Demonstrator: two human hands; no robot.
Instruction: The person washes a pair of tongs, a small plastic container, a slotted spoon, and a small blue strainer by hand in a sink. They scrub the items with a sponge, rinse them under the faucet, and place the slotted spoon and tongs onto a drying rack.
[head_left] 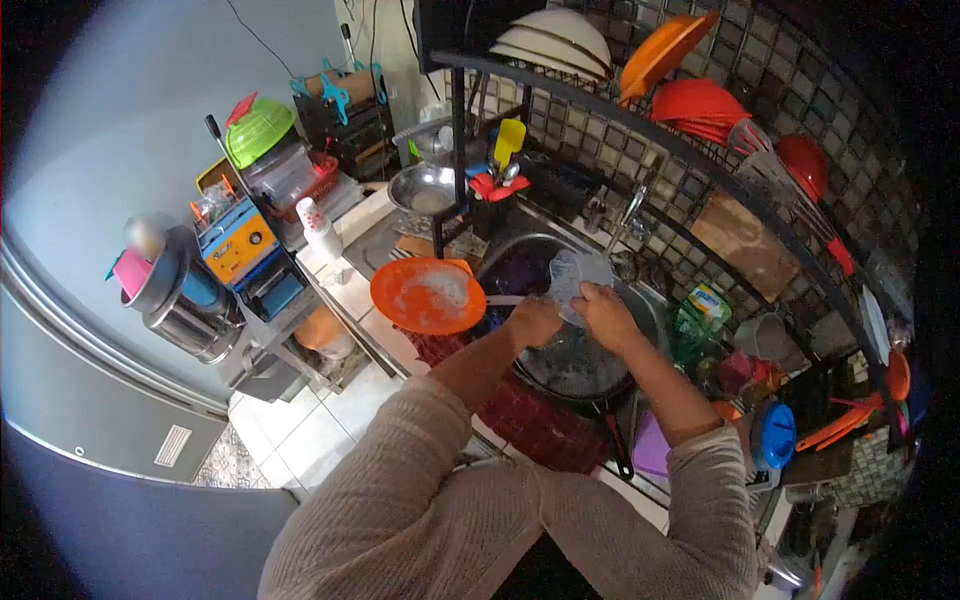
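Observation:
My right hand (605,315) is closed on the rim of a clear plastic container (572,272), held tilted over the sink. Just left of it, my left hand (535,322) is closed in a fist. A pale, narrow strip (505,300) shows between this fist and the orange bowl; what the fingers hold is hidden. The orange bowl (408,318), with white suds inside, sits at the sink's left side. Below both hands, a dark frying pan (575,372) with soapy water lies in the sink, its black handle pointing toward me.
A faucet (630,215) rises behind the sink. A black dish rack (690,140) with plates and red bowls spans overhead. On the right are a green dish-soap bottle (700,315) and a blue-lidded jar (775,435). A metal bowl (422,190) and stacked white cups (318,230) stand left.

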